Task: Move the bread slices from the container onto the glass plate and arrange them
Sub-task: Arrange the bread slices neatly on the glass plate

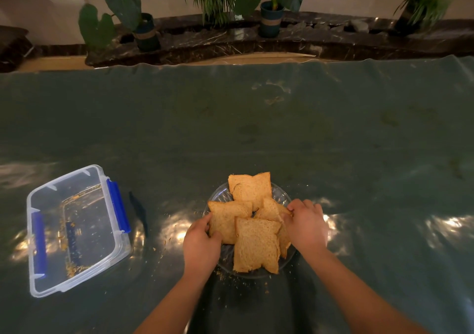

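Fingertips of my left hand [200, 241] curl over the edge of the left bread slice [227, 220], pinching it. My right hand [305, 224] has its fingers bent around the right bread slice [272, 212], gripping its edge. Four slices overlap on the glass plate [280, 196]: the near bread slice [256, 245] on top, the far bread slice [250, 189] jutting past the rim. Crumbs ring the plate on the green table cover [256, 128]. Well to the left sits the clear plastic container [77, 228] with blue clips, holding only crumbs.
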`<state>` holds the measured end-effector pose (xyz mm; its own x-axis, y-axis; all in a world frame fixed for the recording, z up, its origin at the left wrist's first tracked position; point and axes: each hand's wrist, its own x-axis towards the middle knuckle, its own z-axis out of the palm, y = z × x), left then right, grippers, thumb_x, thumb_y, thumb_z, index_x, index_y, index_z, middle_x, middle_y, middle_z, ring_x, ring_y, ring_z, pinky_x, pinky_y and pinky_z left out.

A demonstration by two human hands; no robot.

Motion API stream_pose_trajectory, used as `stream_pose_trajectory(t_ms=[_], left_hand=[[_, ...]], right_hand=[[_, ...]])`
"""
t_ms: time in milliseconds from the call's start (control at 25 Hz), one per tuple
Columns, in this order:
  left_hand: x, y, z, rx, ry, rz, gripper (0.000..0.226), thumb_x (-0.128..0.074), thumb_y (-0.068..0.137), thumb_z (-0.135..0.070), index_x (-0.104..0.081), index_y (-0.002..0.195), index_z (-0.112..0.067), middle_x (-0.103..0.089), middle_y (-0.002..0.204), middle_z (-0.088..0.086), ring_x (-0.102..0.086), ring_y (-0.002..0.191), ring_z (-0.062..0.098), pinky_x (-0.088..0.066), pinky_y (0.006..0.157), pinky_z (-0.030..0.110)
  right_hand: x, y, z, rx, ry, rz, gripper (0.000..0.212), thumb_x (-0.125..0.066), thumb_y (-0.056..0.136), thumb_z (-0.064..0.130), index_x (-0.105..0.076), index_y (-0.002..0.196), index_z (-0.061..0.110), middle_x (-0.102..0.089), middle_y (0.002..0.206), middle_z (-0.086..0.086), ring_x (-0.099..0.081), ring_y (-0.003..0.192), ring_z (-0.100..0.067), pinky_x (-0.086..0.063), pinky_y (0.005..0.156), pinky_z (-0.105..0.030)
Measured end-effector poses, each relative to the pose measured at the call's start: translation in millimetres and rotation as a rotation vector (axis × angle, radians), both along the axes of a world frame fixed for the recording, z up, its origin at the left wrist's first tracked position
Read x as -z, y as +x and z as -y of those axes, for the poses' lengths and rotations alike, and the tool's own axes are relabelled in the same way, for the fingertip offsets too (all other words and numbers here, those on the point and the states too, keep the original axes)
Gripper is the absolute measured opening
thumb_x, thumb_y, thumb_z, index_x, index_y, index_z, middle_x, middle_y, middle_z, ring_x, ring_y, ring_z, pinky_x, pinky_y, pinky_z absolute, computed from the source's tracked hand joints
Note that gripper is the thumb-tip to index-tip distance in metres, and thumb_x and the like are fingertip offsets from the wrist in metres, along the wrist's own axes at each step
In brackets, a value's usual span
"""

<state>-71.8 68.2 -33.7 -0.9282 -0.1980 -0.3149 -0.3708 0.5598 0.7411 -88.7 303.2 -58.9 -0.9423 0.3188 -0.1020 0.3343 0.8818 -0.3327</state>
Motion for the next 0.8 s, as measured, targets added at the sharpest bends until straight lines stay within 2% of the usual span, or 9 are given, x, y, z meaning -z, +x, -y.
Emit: stream_pose_trajectory(t_ms=[120,200,320,400,520,600,720,800], left_hand=[[3,4,-1,-0.004,-0.009,0.004,0.047,-0.061,0.086,-0.013,-0.059,0.132,-0.020,-0.069,0.111,0.000,-0.064,0.096,0.020,-0.053,0.088,0.041],[4,6,-2,-0.022,0.002,0.007,0.049,-0.061,0.085,-0.013,-0.057,0.134,-0.019,-0.069,0.113,0.001,-0.064,0.099,0.019,-0.053,0.091,0.043],[3,6,-2,-0.037,0.040,0.018,0.048,-0.060,0.084,-0.014,-0.059,0.131,-0.026,-0.072,0.108,-0.001,-0.067,0.096,0.022,-0.056,0.085,0.041],[4,5,0,-0.068,0.063,0.013,0.046,-0.061,0.083,-0.014,-0.061,0.126,-0.029,-0.072,0.105,-0.004,-0.067,0.093,0.017,-0.056,0.081,0.038],[6,3,3,-0.089,0.046,-0.020,0.042,-0.061,0.082,-0.011,-0.065,0.120,-0.027,-0.071,0.101,-0.008,-0.065,0.092,0.006,-0.051,0.070,0.023],[7,3,3,-0.083,0.036,-0.037,0.039,-0.061,0.083,-0.010,-0.066,0.117,-0.027,-0.070,0.097,-0.010,-0.064,0.089,0.004,-0.044,0.064,0.016],[9,3,5,-0.070,0.036,-0.059,0.037,-0.062,0.083,-0.010,-0.066,0.116,-0.027,-0.070,0.098,-0.009,-0.065,0.091,0.008,-0.044,0.064,0.016],[9,4,6,-0.049,-0.010,-0.069,0.038,-0.063,0.083,-0.011,-0.066,0.118,-0.026,-0.067,0.105,-0.005,-0.063,0.096,0.012,-0.048,0.071,0.023]], right_hand=[[2,3,-2,-0.024,0.007,0.028,0.022,-0.058,0.089,0.039,-0.061,0.101,0.021,-0.058,0.100,0.000,-0.048,0.101,-0.023,-0.036,0.063,-0.030],[3,3,-4,-0.027,0.017,0.045,0.023,-0.057,0.089,0.040,-0.061,0.101,0.021,-0.057,0.100,0.001,-0.048,0.101,-0.022,-0.036,0.064,-0.030],[1,-1,-6,-0.068,0.028,0.087,0.023,-0.056,0.087,0.042,-0.061,0.095,0.021,-0.053,0.091,0.004,-0.051,0.097,-0.021,-0.040,0.062,-0.030],[-2,-4,-9,-0.108,0.039,0.101,0.023,-0.057,0.086,0.042,-0.061,0.092,0.021,-0.053,0.086,0.004,-0.055,0.091,-0.020,-0.042,0.060,-0.030],[-5,-8,-13,-0.143,0.009,0.040,0.021,-0.058,0.086,0.040,-0.064,0.092,0.020,-0.054,0.084,0.002,-0.058,0.087,-0.024,-0.040,0.059,-0.029],[-5,-9,-12,-0.177,0.010,0.002,0.022,-0.059,0.088,0.039,-0.065,0.095,0.019,-0.058,0.089,0.000,-0.056,0.089,-0.024,-0.041,0.061,-0.030],[-4,-10,-16,-0.252,0.053,0.062,0.027,-0.055,0.089,0.043,-0.064,0.103,0.021,-0.059,0.098,0.000,-0.054,0.093,-0.023,-0.046,0.066,-0.032],[-5,-12,-21,-0.274,0.106,0.034,0.030,-0.054,0.089,0.045,-0.064,0.104,0.022,-0.060,0.099,0.002,-0.053,0.094,-0.022,-0.046,0.068,-0.033]])
